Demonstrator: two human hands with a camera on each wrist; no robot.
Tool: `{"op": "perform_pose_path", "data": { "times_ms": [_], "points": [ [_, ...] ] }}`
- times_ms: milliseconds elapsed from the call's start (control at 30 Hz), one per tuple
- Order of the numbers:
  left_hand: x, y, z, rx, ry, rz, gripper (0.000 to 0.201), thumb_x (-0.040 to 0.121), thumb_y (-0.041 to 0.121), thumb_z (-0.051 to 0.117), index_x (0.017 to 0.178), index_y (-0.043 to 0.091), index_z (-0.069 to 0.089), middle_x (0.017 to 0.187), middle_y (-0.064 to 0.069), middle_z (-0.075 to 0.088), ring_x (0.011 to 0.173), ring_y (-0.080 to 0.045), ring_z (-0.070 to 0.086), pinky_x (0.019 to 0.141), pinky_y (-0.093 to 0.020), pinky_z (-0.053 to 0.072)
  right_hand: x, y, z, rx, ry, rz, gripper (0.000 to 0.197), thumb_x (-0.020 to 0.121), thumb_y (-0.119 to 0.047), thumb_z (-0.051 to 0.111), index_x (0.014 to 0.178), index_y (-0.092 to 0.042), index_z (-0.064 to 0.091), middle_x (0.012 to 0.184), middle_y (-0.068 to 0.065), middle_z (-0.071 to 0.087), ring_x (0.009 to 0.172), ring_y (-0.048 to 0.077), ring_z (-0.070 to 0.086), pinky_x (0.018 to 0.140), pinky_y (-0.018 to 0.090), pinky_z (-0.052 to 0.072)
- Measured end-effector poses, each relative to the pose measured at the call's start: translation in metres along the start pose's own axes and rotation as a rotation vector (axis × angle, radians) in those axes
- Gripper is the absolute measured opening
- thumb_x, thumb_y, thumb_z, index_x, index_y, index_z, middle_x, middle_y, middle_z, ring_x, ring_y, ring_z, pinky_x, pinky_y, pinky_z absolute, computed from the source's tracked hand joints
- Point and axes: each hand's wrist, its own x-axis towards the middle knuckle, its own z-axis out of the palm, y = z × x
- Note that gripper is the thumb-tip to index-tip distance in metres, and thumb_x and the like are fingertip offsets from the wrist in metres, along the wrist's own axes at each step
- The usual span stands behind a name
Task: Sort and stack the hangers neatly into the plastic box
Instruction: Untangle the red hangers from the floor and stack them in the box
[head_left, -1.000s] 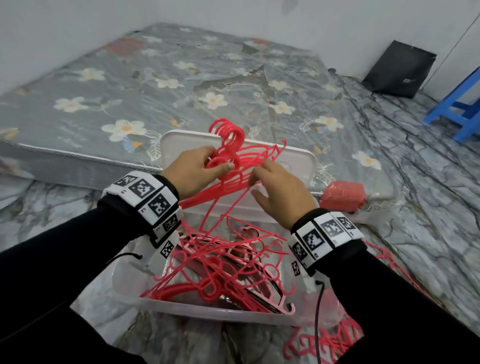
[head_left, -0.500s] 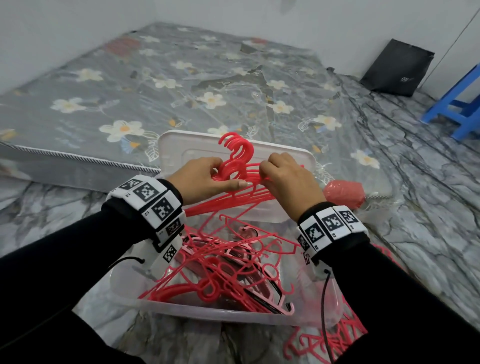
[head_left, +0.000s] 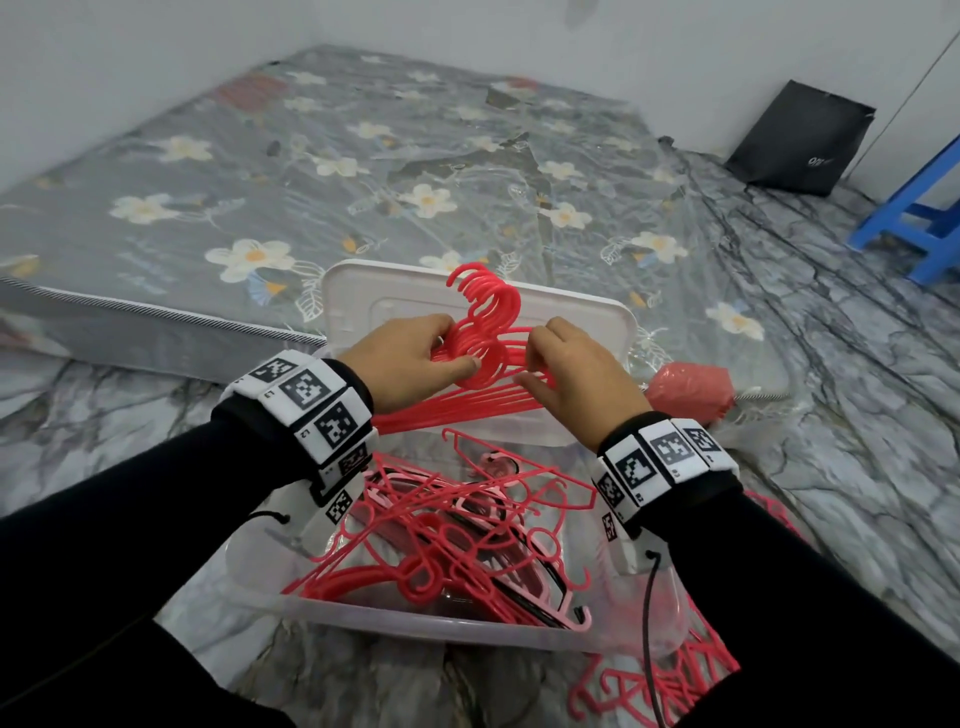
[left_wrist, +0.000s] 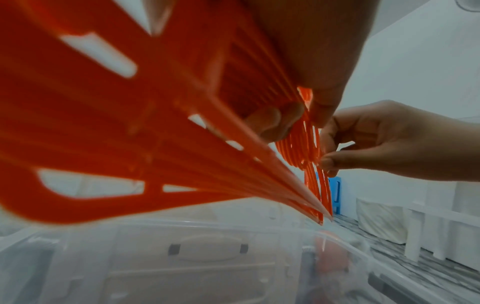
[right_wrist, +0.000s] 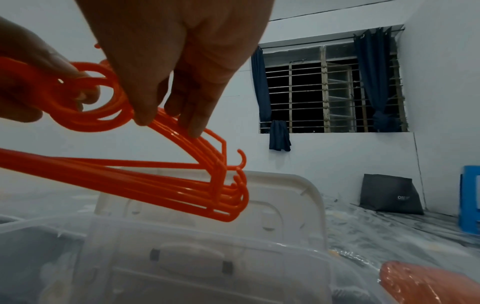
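Hangers (head_left: 485, 358) bunched between left hand (head_left: 402, 364) and right hand (head_left: 579, 379), both gripping.

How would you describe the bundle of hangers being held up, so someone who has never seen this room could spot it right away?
Find the clear plastic box on the floor by the floral mattress. Above it, against the white lid, the left hand and right hand pinch a bundle of red hangers. Unlike the tangled hangers in the box, its hooks line up together.

Even, soft indoor light, faint shadows; wide-angle bending at edges; left wrist foreground blurred, colours oversaturated
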Motion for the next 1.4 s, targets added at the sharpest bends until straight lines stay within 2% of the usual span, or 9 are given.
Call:
{"op": "perform_pose_path", "data": {
  "times_ms": [233, 333, 400, 667, 800, 933, 1167, 1267, 1400],
  "points": [
    [0.003, -0.011, -0.005, 0.041, 0.148, -0.066, 0.028, 0.081, 0.045, 0.064, 0.066, 0.024, 0.052, 0.071, 0.002, 0.059, 0.073, -0.019, 0.055, 0.066, -0.028, 0.036, -0.023, -0.022, 0.045, -0.165, -0.717, -0.150, 0.034, 0.080, -0.046, 0.067, 0.091, -0.015, 0.063, 0.094, 0.005, 0.065, 0.087, 0.025, 0.060, 0.071, 0.034, 0.051],
    [0.003, -0.011, -0.007, 0.064, 0.162, -0.054, 0.030, 0.081, 0.050, 0.065, 0.068, 0.027, 0.050, 0.067, 0.007, 0.053, 0.073, -0.018, 0.052, 0.064, -0.029, 0.032, -0.032, -0.036, 0.070, -0.211, -0.826, -0.192, 0.056, 0.078, -0.067, 0.057, 0.082, -0.011, 0.066, 0.078, 0.007, 0.067, 0.072, 0.027, 0.061, 0.057, 0.032, 0.049],
    [0.004, -0.012, -0.006, 0.075, 0.149, -0.045, 0.031, 0.080, 0.053, 0.064, 0.069, 0.028, 0.049, 0.067, 0.008, 0.052, 0.071, -0.016, 0.051, 0.062, -0.029, 0.032, -0.036, -0.043, 0.085, -0.245, -0.842, -0.217, 0.063, 0.080, -0.069, 0.052, 0.086, -0.008, 0.065, 0.078, 0.009, 0.067, 0.071, 0.028, 0.061, 0.052, 0.028, 0.041],
    [0.005, -0.014, -0.006, 0.112, 0.133, -0.036, 0.034, 0.080, 0.057, 0.062, 0.066, 0.029, 0.047, 0.066, 0.008, 0.053, 0.062, -0.002, 0.046, 0.054, -0.025, 0.032, -0.042, -0.041, 0.127, -0.182, -0.795, -0.157, 0.053, 0.081, -0.035, 0.070, 0.124, -0.013, 0.048, 0.114, 0.014, 0.063, 0.102, 0.033, 0.061, 0.068, 0.032, 0.036],
    [0.006, -0.014, -0.005, 0.099, 0.134, -0.038, 0.032, 0.079, 0.058, 0.062, 0.071, 0.029, 0.050, 0.068, 0.007, 0.055, 0.063, -0.005, 0.047, 0.057, -0.029, 0.032, -0.042, -0.035, 0.136, -0.255, -0.869, -0.101, 0.033, 0.080, -0.038, 0.067, 0.104, -0.017, 0.059, 0.093, 0.007, 0.067, 0.084, 0.031, 0.065, 0.074, 0.039, 0.056],
    [0.006, -0.014, -0.003, 0.103, 0.128, -0.035, 0.033, 0.079, 0.059, 0.062, 0.073, 0.028, 0.052, 0.069, 0.007, 0.055, 0.064, -0.004, 0.048, 0.057, -0.029, 0.033, -0.039, -0.032, 0.133, -0.166, -1.042, -0.113, 0.026, 0.082, -0.034, 0.067, 0.099, -0.014, 0.067, 0.094, 0.010, 0.068, 0.087, 0.031, 0.065, 0.079, 0.042, 0.055],
    [0.006, -0.018, -0.006, 0.090, 0.180, -0.047, 0.036, 0.078, 0.058, 0.063, 0.068, 0.028, 0.047, 0.064, 0.007, 0.053, 0.067, -0.018, 0.052, 0.061, -0.031, 0.037, -0.009, -0.034, 0.086, 0.024, -0.838, 0.056, 0.025, 0.089, -0.020, 0.056, 0.110, -0.014, 0.069, 0.111, 0.008, 0.068, 0.104, 0.027, 0.061, 0.082, 0.027, 0.047],
    [0.007, -0.019, -0.010, 0.090, 0.224, -0.057, 0.039, 0.078, 0.060, 0.063, 0.070, 0.024, 0.049, 0.064, 0.006, 0.052, 0.066, -0.018, 0.051, 0.060, -0.031, 0.035, 0.005, -0.032, 0.047, 0.219, -0.832, 0.198, 0.021, 0.094, -0.013, 0.049, 0.101, -0.011, 0.069, 0.090, 0.009, 0.070, 0.088, 0.028, 0.066, 0.058, 0.020, 0.044],
    [0.007, -0.020, -0.016, 0.077, 0.248, -0.061, 0.041, 0.078, 0.060, 0.062, 0.067, 0.025, 0.045, 0.065, 0.004, 0.053, 0.067, -0.019, 0.052, 0.062, -0.034, 0.039, 0.012, -0.030, 0.004, 0.741, -0.653, 0.475, 0.031, 0.095, -0.006, 0.037, 0.080, -0.008, 0.065, 0.060, 0.007, 0.059, 0.053, 0.021, 0.058, 0.057, 0.027, 0.048]
  ]
}}
